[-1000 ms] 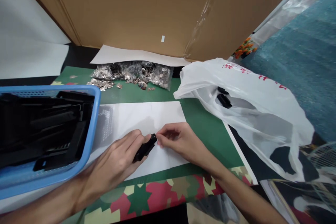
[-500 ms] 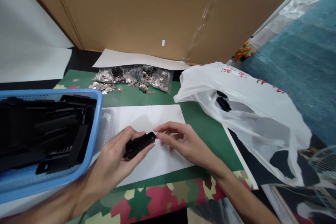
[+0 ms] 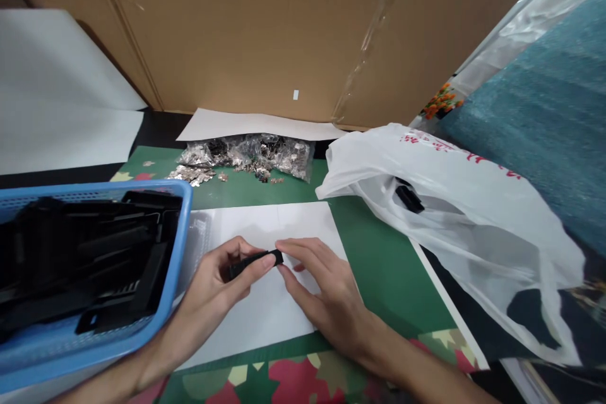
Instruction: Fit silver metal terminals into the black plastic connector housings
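Over the white paper [image 3: 255,315], my left hand [image 3: 220,281] holds a small, long black plastic part [image 3: 250,260], fingers wrapped round it and thumb along its near side. My right hand [image 3: 322,287] meets the part's right end, its fingertips on top and its thumb underneath. Whether a tiny piece sits between those right fingertips is hidden. At left stands a blue plastic basket [image 3: 184,233], filled with similar black plastic parts [image 3: 113,240].
Small shiny metal pieces [image 3: 192,174] lie loose behind the paper, beside clear bags [image 3: 293,158] of more pieces. A white plastic bag [image 3: 473,189] at right holds black parts [image 3: 409,196]. Cardboard [image 3: 260,31] walls off the back.
My right hand has closed in on the black part's end, its fingers now above and thumb below. The part has turned in my left hand, showing a narrower side. The camera view has shifted slightly.
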